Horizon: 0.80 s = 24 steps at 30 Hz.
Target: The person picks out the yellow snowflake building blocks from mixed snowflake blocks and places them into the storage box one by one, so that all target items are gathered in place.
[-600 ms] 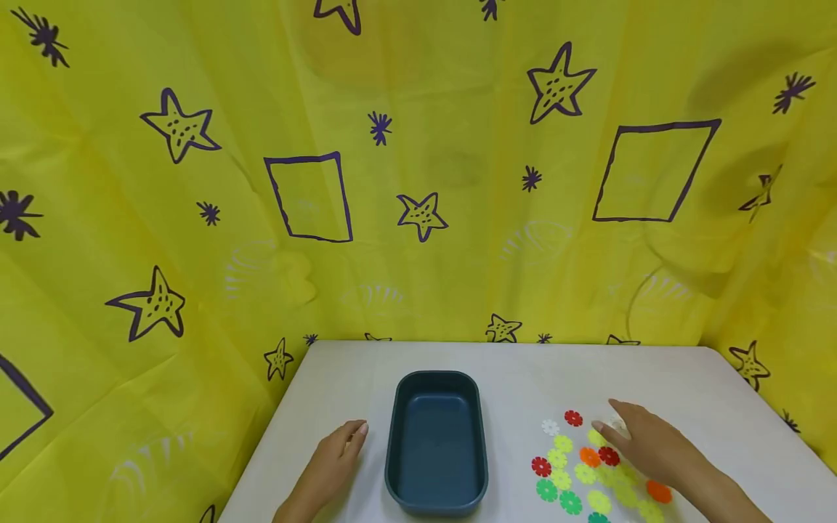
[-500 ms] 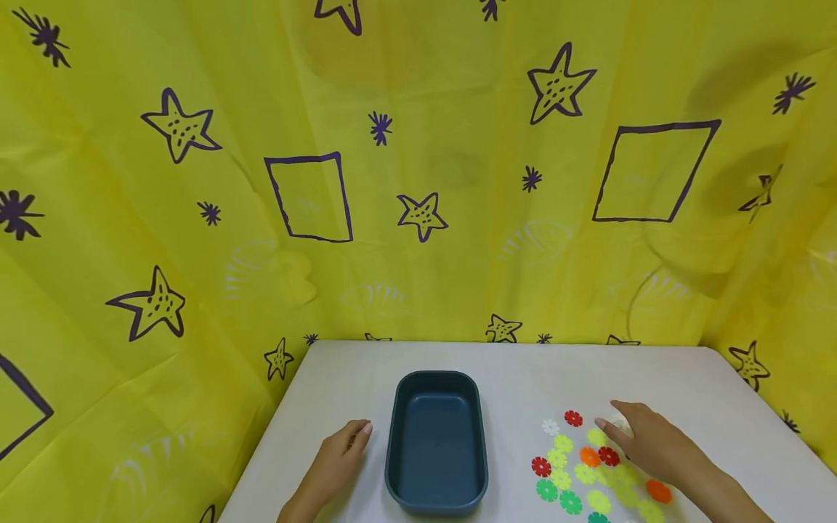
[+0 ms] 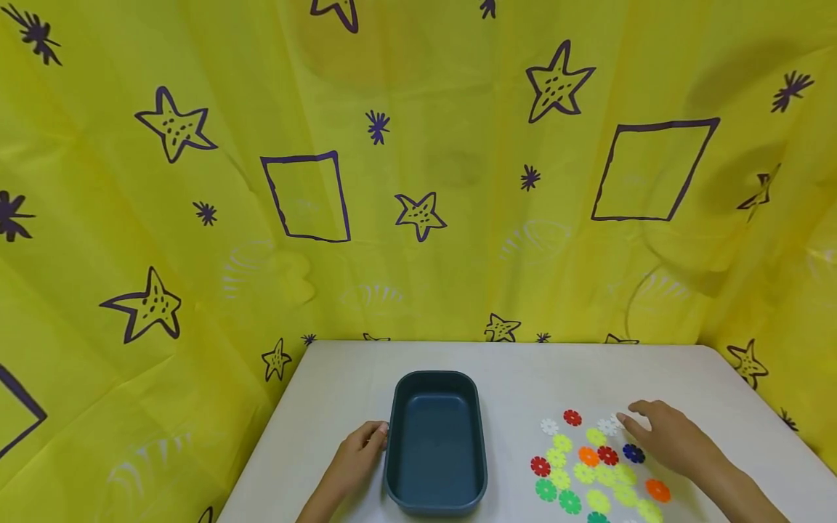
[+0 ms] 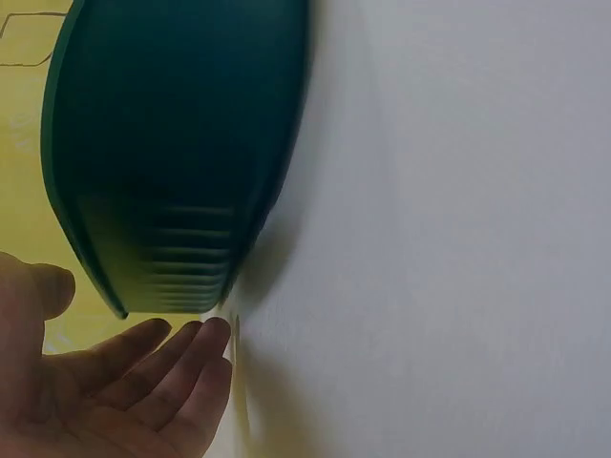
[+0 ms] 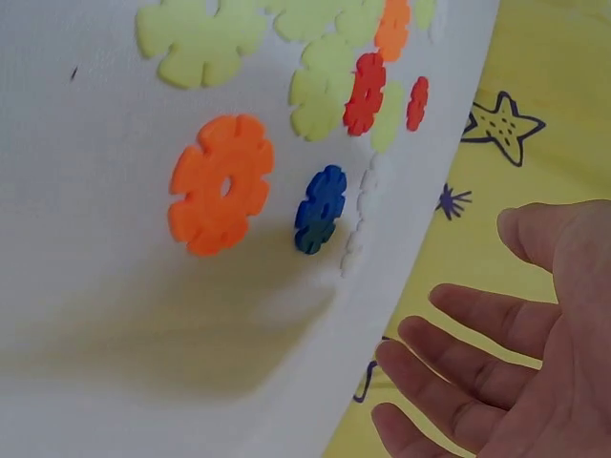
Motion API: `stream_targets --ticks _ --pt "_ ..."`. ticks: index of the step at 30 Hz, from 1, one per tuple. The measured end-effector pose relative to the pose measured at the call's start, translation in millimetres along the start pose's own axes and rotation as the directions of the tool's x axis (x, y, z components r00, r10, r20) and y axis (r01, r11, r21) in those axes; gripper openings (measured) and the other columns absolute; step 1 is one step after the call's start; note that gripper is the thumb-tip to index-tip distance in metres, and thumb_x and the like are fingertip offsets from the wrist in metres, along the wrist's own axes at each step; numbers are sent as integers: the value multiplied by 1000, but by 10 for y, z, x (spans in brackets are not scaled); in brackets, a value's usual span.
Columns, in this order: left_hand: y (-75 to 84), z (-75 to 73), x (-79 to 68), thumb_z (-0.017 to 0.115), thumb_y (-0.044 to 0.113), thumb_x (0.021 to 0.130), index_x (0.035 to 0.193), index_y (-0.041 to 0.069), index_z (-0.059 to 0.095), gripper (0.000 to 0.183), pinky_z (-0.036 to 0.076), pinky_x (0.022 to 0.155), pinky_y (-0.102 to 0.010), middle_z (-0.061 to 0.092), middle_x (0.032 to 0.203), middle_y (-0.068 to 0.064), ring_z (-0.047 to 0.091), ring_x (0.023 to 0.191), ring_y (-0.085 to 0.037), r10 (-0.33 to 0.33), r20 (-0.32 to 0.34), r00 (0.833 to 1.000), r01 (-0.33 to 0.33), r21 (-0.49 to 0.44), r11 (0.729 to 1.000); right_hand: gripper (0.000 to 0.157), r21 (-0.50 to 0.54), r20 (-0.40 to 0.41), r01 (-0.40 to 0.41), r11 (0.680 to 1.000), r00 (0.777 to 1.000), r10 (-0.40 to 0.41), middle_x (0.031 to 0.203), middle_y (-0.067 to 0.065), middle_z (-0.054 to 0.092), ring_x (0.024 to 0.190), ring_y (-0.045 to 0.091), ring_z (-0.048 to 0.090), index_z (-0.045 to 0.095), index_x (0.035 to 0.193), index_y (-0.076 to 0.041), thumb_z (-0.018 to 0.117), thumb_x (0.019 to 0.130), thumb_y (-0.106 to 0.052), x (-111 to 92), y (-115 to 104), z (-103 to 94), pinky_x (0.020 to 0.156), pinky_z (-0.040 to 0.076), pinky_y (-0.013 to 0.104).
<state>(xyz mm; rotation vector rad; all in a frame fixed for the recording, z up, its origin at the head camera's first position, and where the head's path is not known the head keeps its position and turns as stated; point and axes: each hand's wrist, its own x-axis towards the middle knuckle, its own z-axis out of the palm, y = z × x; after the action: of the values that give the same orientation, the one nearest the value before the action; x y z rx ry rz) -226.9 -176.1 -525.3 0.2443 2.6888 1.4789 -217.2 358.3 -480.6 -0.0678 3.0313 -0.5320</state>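
A dark teal plastic bin [image 3: 434,450] stands on the white table, with nothing inside it. My left hand [image 3: 356,457] is at its left side, fingertips right at the rim; in the left wrist view the fingers [image 4: 191,382] are relaxed and the bin wall [image 4: 191,143] rises beside them. My right hand [image 3: 676,439] hovers at the right edge of a spread of flower-shaped plastic discs, holding nothing. Nearest to it are a dark blue disc [image 3: 633,453] and white discs [image 3: 608,426]. In the right wrist view its fingers [image 5: 458,382] are spread loosely beside the blue disc [image 5: 321,210].
Several more flower discs lie flat right of the bin: red [image 3: 540,466], green [image 3: 570,502], orange [image 3: 657,490] and pale yellow [image 3: 598,501], some overlapping. A yellow curtain [image 3: 418,283] with drawn stars surrounds the white table [image 3: 516,370] at the back and sides.
My left hand has moved right to the bin's rim. My right hand has shifted to the right, uncovering the blue disc and white discs. The bin stays in place.
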Motion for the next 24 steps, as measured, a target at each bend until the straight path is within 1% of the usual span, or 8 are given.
stream_targets --ticks 3,6,8,12,17,24 --pt "2 33 -5 49 48 111 133 4 67 52 55 97 -53 73 120 -10 67 114 -31 5 9 1000 -5 -2 1000 53 7 1 4 1000 1000 -4 119 35 67 114 58 59 66 123 12 64 104 -37 16 46 7 95 50 72" --pt "18 60 -9 51 45 111 133 3 67 50 55 100 -57 71 130 -17 66 121 -39 21 4 1000 -21 -1 1000 51 8 10 5 1000 1000 -5 118 35 67 113 58 60 67 122 12 63 105 -36 32 74 8 94 50 71" --pt "31 75 -9 53 42 111 133 1 67 49 55 99 -57 70 132 -20 66 122 -41 29 0 1000 -29 0 1000 50 10 10 9 1000 1000 -9 118 35 68 112 57 61 67 122 13 63 105 -34 40 85 4 94 50 71" --pt "52 94 -6 53 38 111 132 -1 67 46 56 98 -57 70 131 -21 67 120 -41 41 -10 999 -41 -3 999 49 20 10 14 1000 1000 -15 117 34 68 107 53 64 68 121 12 63 105 -34 44 96 -1 92 52 70" --pt "57 109 -10 53 38 111 131 1 68 45 55 101 -56 71 132 -19 66 124 -40 30 -26 999 -30 -15 999 47 33 16 20 999 1000 -21 115 32 70 101 46 67 68 120 12 63 105 -32 51 116 -3 89 54 68" --pt "60 105 -18 52 38 112 132 1 68 46 55 100 -54 71 131 -18 66 124 -39 32 -28 999 -33 -34 999 45 28 30 26 999 999 -27 114 30 70 98 43 68 69 120 11 63 105 -31 64 151 -16 88 56 66"
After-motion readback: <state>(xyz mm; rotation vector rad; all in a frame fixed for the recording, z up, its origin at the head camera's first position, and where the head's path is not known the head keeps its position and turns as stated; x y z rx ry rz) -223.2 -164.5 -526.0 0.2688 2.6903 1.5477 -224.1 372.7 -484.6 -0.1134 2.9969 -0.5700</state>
